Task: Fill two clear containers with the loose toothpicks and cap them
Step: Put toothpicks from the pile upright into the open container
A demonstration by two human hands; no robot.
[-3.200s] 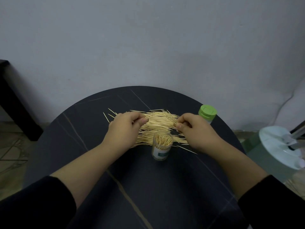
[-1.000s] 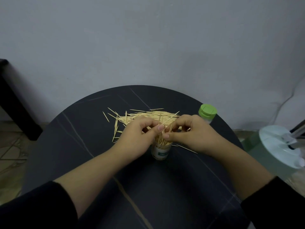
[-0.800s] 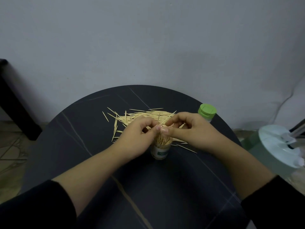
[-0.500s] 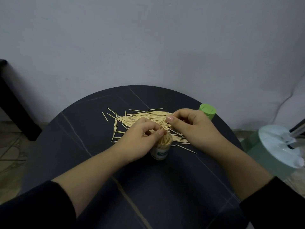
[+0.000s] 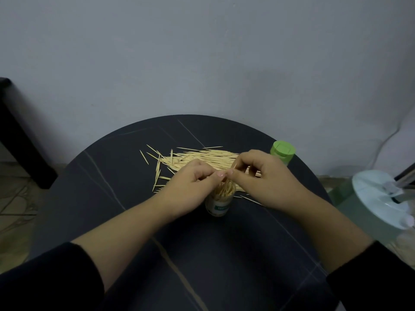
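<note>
A clear container (image 5: 217, 204) with a green label stands uncapped on the round black table (image 5: 107, 212), packed with upright toothpicks. Loose toothpicks (image 5: 197, 157) lie in a pile behind it. My left hand (image 5: 190, 187) and my right hand (image 5: 267, 178) meet just above the container's mouth. Both pinch a small bunch of toothpicks whose lower ends reach into the container. A second container with a green cap (image 5: 282, 151) stands at the table's far right edge, partly hidden by my right hand.
A pale round appliance base (image 5: 379, 200) sits off the table to the right. A black furniture leg (image 5: 20, 140) stands at the far left against the grey wall. Stray toothpicks (image 5: 157, 171) spread left of the pile.
My right hand drew back to the pile half a second ago, then returned to the container's mouth with toothpicks, meeting my left hand again. The pile has thinned over three seconds.
</note>
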